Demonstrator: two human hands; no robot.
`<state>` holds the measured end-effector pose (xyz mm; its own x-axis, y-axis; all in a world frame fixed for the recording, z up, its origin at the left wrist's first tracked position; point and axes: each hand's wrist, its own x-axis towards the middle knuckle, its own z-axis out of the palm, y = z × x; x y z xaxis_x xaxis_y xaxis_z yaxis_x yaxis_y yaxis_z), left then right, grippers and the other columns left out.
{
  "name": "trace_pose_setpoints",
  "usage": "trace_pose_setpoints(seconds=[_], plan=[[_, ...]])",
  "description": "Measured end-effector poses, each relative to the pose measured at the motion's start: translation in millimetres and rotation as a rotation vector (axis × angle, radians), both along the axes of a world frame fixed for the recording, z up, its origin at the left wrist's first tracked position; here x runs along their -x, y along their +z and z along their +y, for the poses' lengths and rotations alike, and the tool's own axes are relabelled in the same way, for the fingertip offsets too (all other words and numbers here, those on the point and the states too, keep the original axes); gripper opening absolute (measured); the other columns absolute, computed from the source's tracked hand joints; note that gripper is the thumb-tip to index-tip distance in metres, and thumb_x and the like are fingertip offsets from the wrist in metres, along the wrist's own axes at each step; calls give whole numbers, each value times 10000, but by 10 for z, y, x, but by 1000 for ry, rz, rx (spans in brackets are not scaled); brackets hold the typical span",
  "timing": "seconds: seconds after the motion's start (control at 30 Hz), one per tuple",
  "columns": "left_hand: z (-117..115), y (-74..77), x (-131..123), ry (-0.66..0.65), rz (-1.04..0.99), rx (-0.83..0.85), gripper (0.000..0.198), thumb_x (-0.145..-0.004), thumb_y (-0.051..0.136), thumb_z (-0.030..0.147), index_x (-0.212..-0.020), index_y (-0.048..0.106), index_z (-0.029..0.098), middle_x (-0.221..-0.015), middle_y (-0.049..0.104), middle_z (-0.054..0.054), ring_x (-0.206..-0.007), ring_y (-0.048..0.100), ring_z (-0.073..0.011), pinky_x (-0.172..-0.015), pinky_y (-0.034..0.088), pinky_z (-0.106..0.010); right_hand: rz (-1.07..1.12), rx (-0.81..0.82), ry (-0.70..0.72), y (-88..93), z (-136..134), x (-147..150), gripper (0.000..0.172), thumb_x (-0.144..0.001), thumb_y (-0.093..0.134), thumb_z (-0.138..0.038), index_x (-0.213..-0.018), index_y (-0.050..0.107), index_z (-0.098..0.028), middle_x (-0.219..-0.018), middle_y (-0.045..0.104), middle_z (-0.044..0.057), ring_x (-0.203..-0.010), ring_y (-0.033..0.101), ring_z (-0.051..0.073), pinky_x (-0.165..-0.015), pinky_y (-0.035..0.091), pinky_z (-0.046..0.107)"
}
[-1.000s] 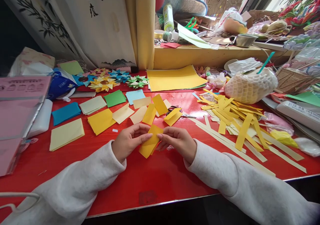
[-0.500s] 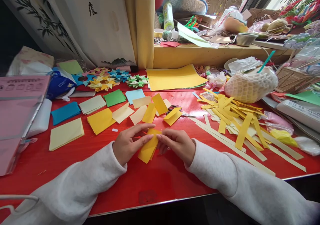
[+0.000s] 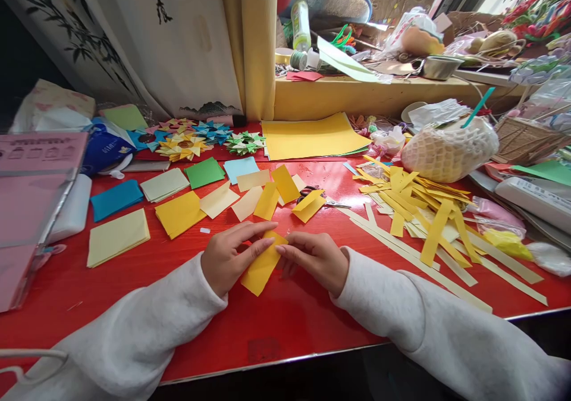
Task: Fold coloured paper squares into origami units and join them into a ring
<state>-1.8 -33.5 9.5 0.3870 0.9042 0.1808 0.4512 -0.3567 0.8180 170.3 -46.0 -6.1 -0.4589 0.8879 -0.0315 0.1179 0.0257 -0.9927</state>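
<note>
A small folded piece of yellow paper [image 3: 261, 270] is held up between my two hands, slanting down toward the lower left. My left hand [image 3: 234, 252] pinches it near its top, thumb in front and fingers behind. At its right edge, my right hand [image 3: 317, 257] grips it between thumb and fingertips; some of those fingers are hidden beneath. Just beyond my hands lie several folded yellow papers [image 3: 266, 201] and cream papers [image 3: 247, 204]. Scissors [image 3: 332, 203] lie partly under a folded yellow piece [image 3: 308, 206].
Left of my hands are stacks of yellow [image 3: 179, 215], pale [image 3: 118, 238], green [image 3: 204, 174] and blue paper [image 3: 116, 200]. Folded paper stars [image 3: 182, 146] sit behind them. Cut paper strips [image 3: 432, 231] are heaped at right, near a netted container [image 3: 450, 150] with a straw. Yellow sheets [image 3: 312, 139] lie at the back.
The yellow paper has turned slightly, its lower end now farther left and its two layers closer together. My right thumb has shifted a little left along its edge.
</note>
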Motion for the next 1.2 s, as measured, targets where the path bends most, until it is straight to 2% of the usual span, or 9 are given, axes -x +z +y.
trace_pose_setpoints(seconds=[0.2, 0.9, 1.2], plan=[[-3, 15, -5, 10, 29, -27, 281, -778, 464, 295, -1009, 578, 181, -901, 608, -46, -812, 555, -147, -713, 435, -223, 2, -3, 0, 7, -3, -2, 290, -757, 450, -432, -689, 501, -154, -619, 588, 17, -505, 579, 110, -525, 476, 247], [-9, -9, -1, 5, -3, -57, 261, -785, 455, 254, -995, 586, 170, -897, 609, -48, -814, 552, -147, -706, 427, -218, -20, -21, 25, 12, -10, -11, 287, -780, 419, -418, -687, 503, -159, -613, 579, 15, -510, 576, 111, -531, 478, 247], [-13, -11, -6, 14, -21, -70, 253, -783, 457, 256, -979, 596, 174, -858, 615, -45, -766, 558, -144, -655, 432, -219, -25, -12, 17, 23, -8, -3, 301, -765, 432, -438, -680, 511, -160, -600, 585, 13, -502, 574, 114, -526, 476, 250]])
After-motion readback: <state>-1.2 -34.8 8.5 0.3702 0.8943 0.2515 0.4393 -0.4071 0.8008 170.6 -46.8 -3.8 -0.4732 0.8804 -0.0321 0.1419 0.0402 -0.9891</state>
